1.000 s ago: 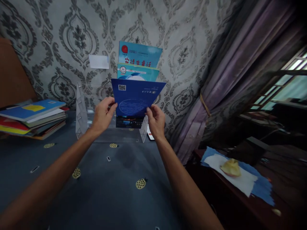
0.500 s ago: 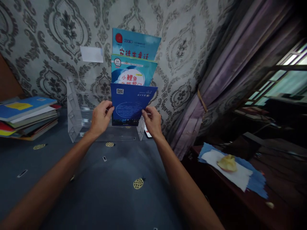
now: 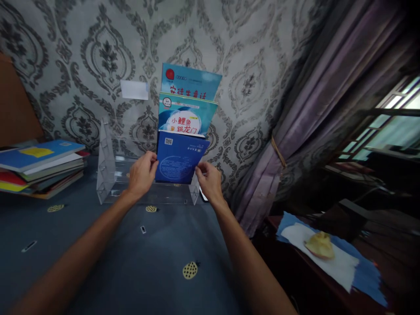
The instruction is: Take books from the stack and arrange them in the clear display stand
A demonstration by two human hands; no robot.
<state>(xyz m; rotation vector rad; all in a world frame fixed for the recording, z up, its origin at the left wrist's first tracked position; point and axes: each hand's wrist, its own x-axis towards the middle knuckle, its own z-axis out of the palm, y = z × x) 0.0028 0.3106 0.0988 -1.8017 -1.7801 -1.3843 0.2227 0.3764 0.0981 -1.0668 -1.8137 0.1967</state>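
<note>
A dark blue book [image 3: 180, 159] with a QR code on its cover stands in the lower front tier of a clear plastic rack [image 3: 106, 166]. It leans slightly, and a pale edge shows along its top. My left hand [image 3: 142, 175] pinches the book's left edge between thumb and fingers. At the right edge, my right hand [image 3: 209, 179] has the same kind of pinch. Behind it, a teal book [image 3: 210, 114] with red Chinese characters stands one tier higher. A light blue book [image 3: 197, 78] rises at the back. The blue book's lower edge sits just behind the rack's front lip.
A stack of books [image 3: 42, 164] lies to the left on a dark tablecloth [image 3: 121, 271] with pineapple prints. A phone-like object [image 3: 204, 196] peeks out behind my right hand. Beyond are a tied purple curtain [image 3: 262, 175] and a yellowish fruit piece [image 3: 320, 245] on white paper.
The blue book has dropped a little in the rack, baring more of the teal book's title. Both hands stay on its edges. The whole view has shifted slightly.
</note>
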